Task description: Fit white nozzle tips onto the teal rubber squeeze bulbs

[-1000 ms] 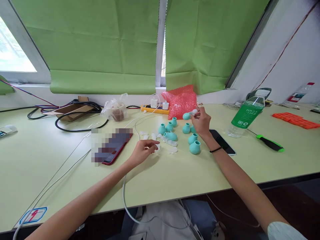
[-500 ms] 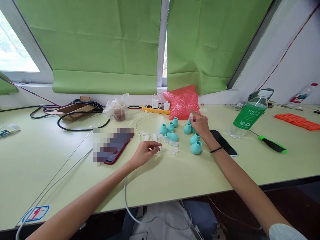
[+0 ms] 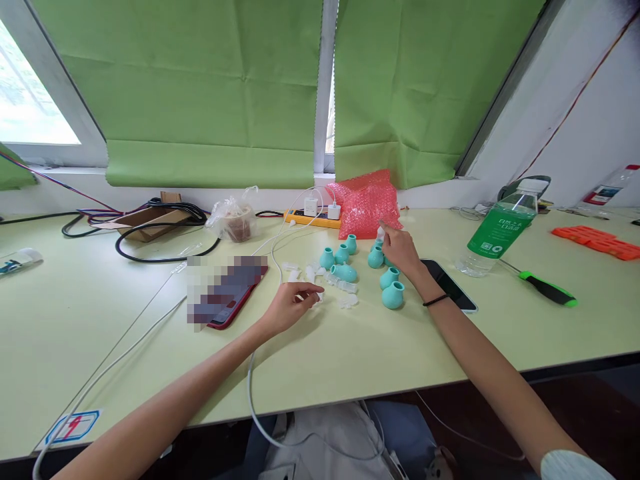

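My left hand (image 3: 294, 305) rests over the table with thumb and fingers pinched on a small clear plastic piece (image 3: 320, 299), partly hidden by the fingertips. Farther right, my right hand (image 3: 400, 252) reaches forward, its fingers closed around a small whitish plastic tip (image 3: 381, 233). That tip is upright just above a teal rubber bulb (image 3: 375, 257) in the right-hand group; whether they touch I cannot tell. Nearer me stands another open-mouthed teal bulb (image 3: 393, 295). Between my hands lie several loose clear plastic pieces (image 3: 342, 283) and a teal bulb on its side (image 3: 344, 273).
A phone (image 3: 235, 293) lies left of my left hand, a second phone (image 3: 453, 287) under my right wrist. Behind are a red bubble-wrap bag (image 3: 370, 203) and a yellow power strip (image 3: 300, 218). A green-labelled bottle (image 3: 500, 230) and screwdriver (image 3: 547, 288) lie right. A white cable (image 3: 250, 390) crosses the table edge.
My right hand has shifted very slightly left, with the whitish tip still in its fingers. The left hand holds its place.
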The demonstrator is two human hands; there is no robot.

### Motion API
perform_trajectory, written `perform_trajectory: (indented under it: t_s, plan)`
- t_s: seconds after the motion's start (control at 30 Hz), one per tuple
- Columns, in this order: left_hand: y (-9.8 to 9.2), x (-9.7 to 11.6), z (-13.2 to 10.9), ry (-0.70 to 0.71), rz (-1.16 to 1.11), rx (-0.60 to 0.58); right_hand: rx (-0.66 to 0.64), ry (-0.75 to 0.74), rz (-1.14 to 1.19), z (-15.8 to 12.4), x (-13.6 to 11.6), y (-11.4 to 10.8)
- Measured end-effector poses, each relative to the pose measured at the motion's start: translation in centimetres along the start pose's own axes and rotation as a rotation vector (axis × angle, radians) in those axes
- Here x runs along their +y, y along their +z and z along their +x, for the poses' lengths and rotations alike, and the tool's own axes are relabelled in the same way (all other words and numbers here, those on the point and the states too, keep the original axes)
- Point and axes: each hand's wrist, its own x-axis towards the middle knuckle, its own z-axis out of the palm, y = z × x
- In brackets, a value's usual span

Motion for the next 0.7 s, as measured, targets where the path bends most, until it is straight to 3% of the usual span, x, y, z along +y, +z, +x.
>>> perform_trajectory:
  t_s: [0.3, 0.57, 0.7]
  plan:
    - [0.1, -0.4, 0.1, 0.009, 0.010, 0.007, -0.014, 0.002, -0.012, -0.3, -0.4, -0.5]
    - [0.0, -0.1, 0.0, 0.028, 0.089, 0.019, 0.256, -0.016, 0.127, -0.2, -0.9, -1.0]
    - [-0.1, -0.2, -0.1, 0.107, 0.314, 0.133, 0.341, -0.036, 0.230, -0.8, -2.5, -1.8]
